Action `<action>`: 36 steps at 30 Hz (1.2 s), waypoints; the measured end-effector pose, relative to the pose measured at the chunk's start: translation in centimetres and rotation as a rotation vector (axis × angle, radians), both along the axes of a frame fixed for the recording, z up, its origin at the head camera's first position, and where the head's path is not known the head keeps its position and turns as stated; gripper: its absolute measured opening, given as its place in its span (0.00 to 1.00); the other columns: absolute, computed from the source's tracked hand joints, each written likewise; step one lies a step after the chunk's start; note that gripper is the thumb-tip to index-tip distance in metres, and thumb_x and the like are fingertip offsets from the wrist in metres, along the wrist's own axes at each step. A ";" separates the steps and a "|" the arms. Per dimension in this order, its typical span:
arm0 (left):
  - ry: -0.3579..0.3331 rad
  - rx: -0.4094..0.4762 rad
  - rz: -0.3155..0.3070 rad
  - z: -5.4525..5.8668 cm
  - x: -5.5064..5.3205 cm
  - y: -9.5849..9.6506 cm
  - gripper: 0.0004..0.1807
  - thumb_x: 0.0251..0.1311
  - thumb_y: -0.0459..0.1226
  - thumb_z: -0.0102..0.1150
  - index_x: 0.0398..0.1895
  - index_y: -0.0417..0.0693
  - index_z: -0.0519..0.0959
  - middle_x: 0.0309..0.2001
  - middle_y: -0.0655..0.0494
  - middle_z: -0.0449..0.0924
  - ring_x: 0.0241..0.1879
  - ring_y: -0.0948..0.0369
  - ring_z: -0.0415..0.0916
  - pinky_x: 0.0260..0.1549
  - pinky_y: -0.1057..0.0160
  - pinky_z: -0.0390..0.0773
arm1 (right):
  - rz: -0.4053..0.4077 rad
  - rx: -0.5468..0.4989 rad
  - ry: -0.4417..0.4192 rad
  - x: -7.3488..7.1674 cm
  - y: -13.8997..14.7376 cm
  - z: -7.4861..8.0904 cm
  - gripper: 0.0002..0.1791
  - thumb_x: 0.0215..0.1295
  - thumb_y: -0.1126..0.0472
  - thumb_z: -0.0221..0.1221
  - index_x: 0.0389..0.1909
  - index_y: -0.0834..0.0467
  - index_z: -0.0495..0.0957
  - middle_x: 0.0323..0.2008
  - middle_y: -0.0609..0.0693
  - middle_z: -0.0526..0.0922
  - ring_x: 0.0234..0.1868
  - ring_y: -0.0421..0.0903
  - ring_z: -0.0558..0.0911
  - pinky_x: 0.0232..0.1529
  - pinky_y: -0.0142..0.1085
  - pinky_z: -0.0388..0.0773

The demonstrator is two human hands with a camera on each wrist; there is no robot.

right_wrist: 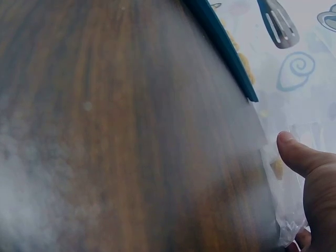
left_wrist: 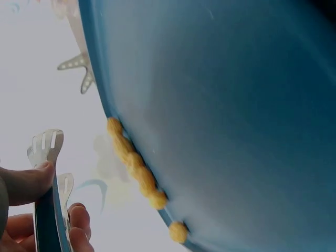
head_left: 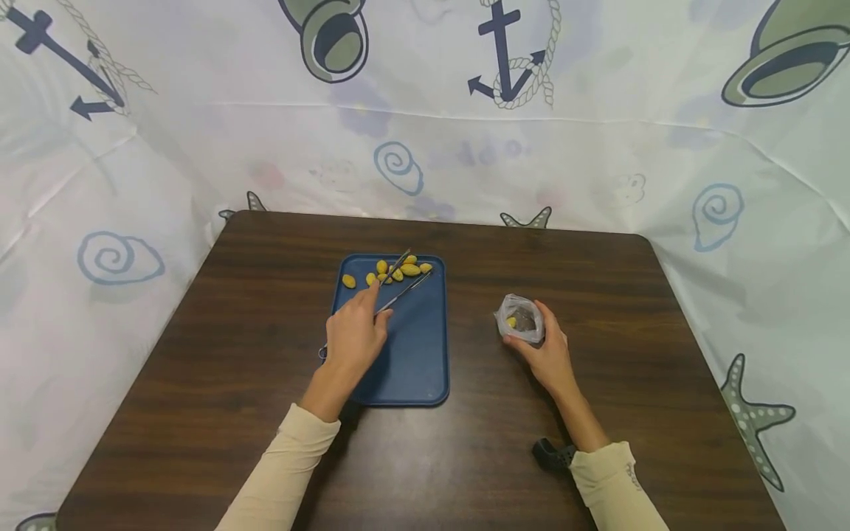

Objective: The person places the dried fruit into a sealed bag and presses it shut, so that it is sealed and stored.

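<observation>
My left hand [head_left: 355, 332] holds metal tongs [left_wrist: 48, 147] with slotted ends, its thumb on one arm and its fingers on the other. The tongs stand apart over the far end of a blue tray [head_left: 415, 361], with no piece visibly pinched between them. Several small yellow oval pieces, nut-like in look [head_left: 411, 270], lie along that far end; one yellow piece [head_left: 348, 281] sits apart at the left. To the right of the tray, my right hand [head_left: 550, 358] grips the side of a clear plastic bag [head_left: 531, 334], mouth up, with a yellow piece [head_left: 511, 322] inside.
The tray and the bag stand on a dark wooden table [head_left: 265, 413], with a strip of tabletop between them. A white sheet [head_left: 451, 162] printed with sea motifs hangs behind and at the sides. A black band [head_left: 553, 455] is on my right wrist.
</observation>
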State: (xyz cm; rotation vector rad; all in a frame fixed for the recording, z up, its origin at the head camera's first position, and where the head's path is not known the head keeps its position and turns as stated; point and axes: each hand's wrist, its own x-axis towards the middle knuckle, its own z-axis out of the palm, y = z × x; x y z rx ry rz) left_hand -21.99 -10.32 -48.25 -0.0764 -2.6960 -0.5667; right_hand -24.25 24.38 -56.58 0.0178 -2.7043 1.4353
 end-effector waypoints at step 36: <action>-0.178 -0.035 0.097 -1.2 -1.0 -4.4 0.29 0.70 0.40 0.63 0.70 0.35 0.73 0.57 0.33 0.83 0.41 0.33 0.85 0.35 0.36 0.82 | -0.002 -0.021 0.028 -0.3 0.1 -0.3 0.53 0.56 0.49 0.77 0.79 0.50 0.59 0.72 0.58 0.71 0.71 0.63 0.69 0.70 0.61 0.63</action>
